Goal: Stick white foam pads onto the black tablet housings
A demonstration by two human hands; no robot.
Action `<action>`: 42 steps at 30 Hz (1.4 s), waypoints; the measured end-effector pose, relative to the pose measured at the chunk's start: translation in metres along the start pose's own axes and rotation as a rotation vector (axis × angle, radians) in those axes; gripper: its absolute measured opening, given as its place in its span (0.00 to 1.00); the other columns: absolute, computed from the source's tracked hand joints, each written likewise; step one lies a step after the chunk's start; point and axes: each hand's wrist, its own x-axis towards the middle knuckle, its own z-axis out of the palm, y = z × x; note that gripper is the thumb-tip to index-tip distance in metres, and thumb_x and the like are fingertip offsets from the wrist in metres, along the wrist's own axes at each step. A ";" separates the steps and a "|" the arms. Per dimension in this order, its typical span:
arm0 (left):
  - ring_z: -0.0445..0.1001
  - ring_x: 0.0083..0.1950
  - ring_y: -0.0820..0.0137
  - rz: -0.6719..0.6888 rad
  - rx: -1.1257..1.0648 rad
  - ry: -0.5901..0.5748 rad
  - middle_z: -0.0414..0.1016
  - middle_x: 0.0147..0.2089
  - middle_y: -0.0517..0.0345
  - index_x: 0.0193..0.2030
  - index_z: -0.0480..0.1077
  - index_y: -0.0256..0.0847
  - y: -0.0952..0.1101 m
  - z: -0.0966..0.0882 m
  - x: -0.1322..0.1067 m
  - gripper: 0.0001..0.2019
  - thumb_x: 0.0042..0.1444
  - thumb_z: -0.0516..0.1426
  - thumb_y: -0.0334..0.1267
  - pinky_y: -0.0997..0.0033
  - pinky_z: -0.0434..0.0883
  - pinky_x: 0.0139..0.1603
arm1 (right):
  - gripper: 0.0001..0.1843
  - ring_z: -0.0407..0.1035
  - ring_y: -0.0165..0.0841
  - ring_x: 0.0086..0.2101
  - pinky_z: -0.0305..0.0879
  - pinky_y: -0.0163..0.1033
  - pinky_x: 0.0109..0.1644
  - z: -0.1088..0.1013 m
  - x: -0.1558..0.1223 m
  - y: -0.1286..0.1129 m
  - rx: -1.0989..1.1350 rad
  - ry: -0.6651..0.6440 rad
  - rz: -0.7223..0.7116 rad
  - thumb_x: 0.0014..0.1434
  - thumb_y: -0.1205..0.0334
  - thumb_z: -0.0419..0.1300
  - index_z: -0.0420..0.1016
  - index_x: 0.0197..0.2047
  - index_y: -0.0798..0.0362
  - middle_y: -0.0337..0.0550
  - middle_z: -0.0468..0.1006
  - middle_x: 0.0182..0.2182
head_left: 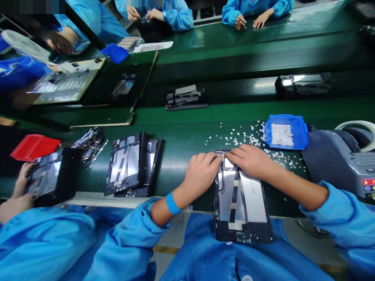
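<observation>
An opened tablet back frame (243, 203) with silver plates and black strips lies on the green bench edge in front of me, its near end over my lap. My left hand (202, 171) rests on its top left corner, fingers curled and pressed down near the top edge. My right hand (249, 158) lies over the top right corner, fingertips pinched together at the same spot as my left. What the fingertips press on is too small to make out. Small white scraps (234, 138) are scattered just beyond my hands.
A blue tray (301, 130) of white pieces sits at the right, beside a grey tape machine (336, 160). Two stacked tablet frames (131, 164) lie to my left. A person at the left holds another frame (47, 175) near a red tray (32, 146). More frames ride the belt (184, 97).
</observation>
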 end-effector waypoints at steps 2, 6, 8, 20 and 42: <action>0.70 0.48 0.58 -0.007 -0.003 -0.025 0.79 0.55 0.54 0.60 0.76 0.46 0.000 0.000 0.002 0.14 0.73 0.55 0.37 0.56 0.64 0.44 | 0.19 0.62 0.39 0.41 0.56 0.44 0.41 0.001 -0.001 0.000 0.009 0.028 0.005 0.74 0.69 0.52 0.73 0.63 0.59 0.50 0.78 0.45; 0.71 0.50 0.58 -0.028 -0.043 -0.094 0.79 0.56 0.52 0.62 0.75 0.46 -0.001 -0.001 0.005 0.15 0.74 0.54 0.38 0.55 0.64 0.46 | 0.20 0.61 0.38 0.40 0.54 0.44 0.41 0.000 -0.002 0.000 0.012 0.029 -0.009 0.73 0.69 0.52 0.72 0.65 0.56 0.49 0.78 0.45; 0.71 0.50 0.58 -0.034 -0.034 -0.110 0.78 0.57 0.51 0.63 0.74 0.45 0.001 -0.001 0.004 0.16 0.74 0.53 0.37 0.54 0.64 0.46 | 0.20 0.61 0.38 0.40 0.53 0.44 0.40 -0.002 -0.002 0.000 0.009 0.020 -0.013 0.73 0.69 0.53 0.74 0.64 0.54 0.49 0.78 0.45; 0.71 0.51 0.56 0.040 0.054 -0.176 0.75 0.63 0.47 0.67 0.70 0.43 0.010 -0.014 -0.005 0.20 0.73 0.50 0.34 0.52 0.65 0.45 | 0.19 0.60 0.39 0.41 0.54 0.44 0.40 -0.004 -0.001 0.001 0.004 -0.004 -0.019 0.73 0.68 0.54 0.75 0.63 0.54 0.48 0.77 0.45; 0.72 0.57 0.51 -0.064 -0.051 -0.174 0.69 0.70 0.41 0.70 0.70 0.44 0.016 -0.010 -0.021 0.23 0.71 0.50 0.31 0.52 0.70 0.53 | 0.18 0.65 0.38 0.40 0.57 0.43 0.42 -0.005 -0.004 0.002 0.020 0.054 0.016 0.73 0.69 0.52 0.78 0.60 0.56 0.50 0.79 0.46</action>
